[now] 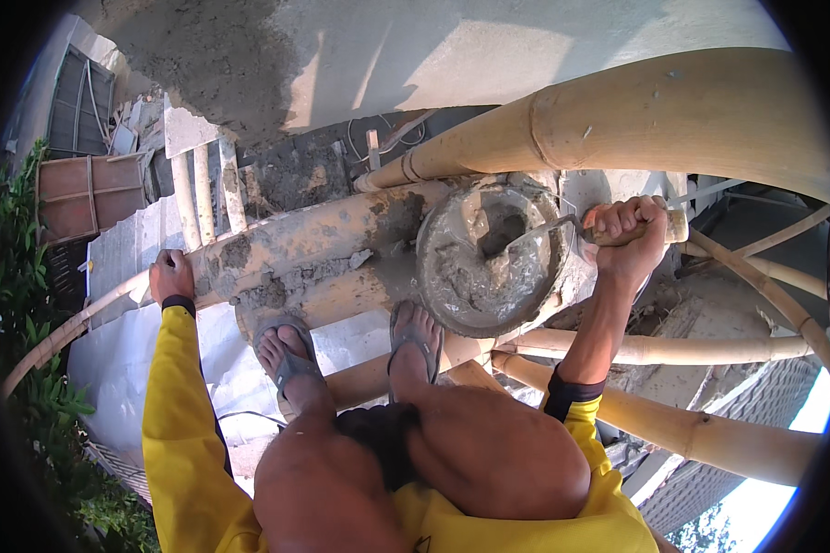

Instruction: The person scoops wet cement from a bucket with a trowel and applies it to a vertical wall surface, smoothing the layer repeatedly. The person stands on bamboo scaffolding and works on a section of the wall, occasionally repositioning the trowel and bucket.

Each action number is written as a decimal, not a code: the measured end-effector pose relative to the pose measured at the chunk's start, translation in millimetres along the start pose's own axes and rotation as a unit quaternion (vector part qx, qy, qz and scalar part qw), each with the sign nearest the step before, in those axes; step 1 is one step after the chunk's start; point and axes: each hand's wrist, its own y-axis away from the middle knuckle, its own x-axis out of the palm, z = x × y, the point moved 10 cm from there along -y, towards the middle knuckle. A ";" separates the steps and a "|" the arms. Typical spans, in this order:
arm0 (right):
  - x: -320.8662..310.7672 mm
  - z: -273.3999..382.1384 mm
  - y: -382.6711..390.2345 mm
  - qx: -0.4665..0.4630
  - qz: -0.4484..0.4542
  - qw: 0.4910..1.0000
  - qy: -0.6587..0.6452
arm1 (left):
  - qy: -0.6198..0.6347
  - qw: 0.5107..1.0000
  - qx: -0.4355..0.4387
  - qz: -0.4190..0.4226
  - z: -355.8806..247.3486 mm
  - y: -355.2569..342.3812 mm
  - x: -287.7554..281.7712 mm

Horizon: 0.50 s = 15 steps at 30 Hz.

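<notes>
My right hand (629,235) grips the wooden handle of a trowel (535,235), whose metal shank reaches over a round, mortar-caked bucket (461,281); its blade is coated and hard to make out among the grey mortar. My left hand (171,276), in a yellow sleeve, is closed on a bamboo pole (78,318) at the left. My sandalled feet (413,341) stand on cement-smeared bamboo poles (309,253) beside the bucket.
A thick bamboo pole (673,115) crosses below a partly plastered wall (480,55). More poles (682,429) form scaffolding at right, high above tiled roofing (738,415). At left are pale sheets (129,369), framed boards (92,198) and foliage (28,387).
</notes>
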 end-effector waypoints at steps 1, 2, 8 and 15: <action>-0.6 9.1 -6.4 -0.032 -0.025 0.999 -0.010 | 0.017 1.000 0.001 -0.004 0.5 -0.8 0.7; 0.4 -2.2 -5.1 -0.004 -0.044 0.998 -0.038 | 0.005 1.000 0.009 0.005 0.0 -2.0 4.2; 31.0 -45.3 40.7 0.030 0.123 0.991 -0.031 | 0.038 0.999 0.009 0.007 5.2 -5.5 7.1; -29.2 49.6 -13.9 -0.113 0.041 0.993 -0.007 | 0.013 0.999 0.014 -0.050 -15.2 10.5 -15.2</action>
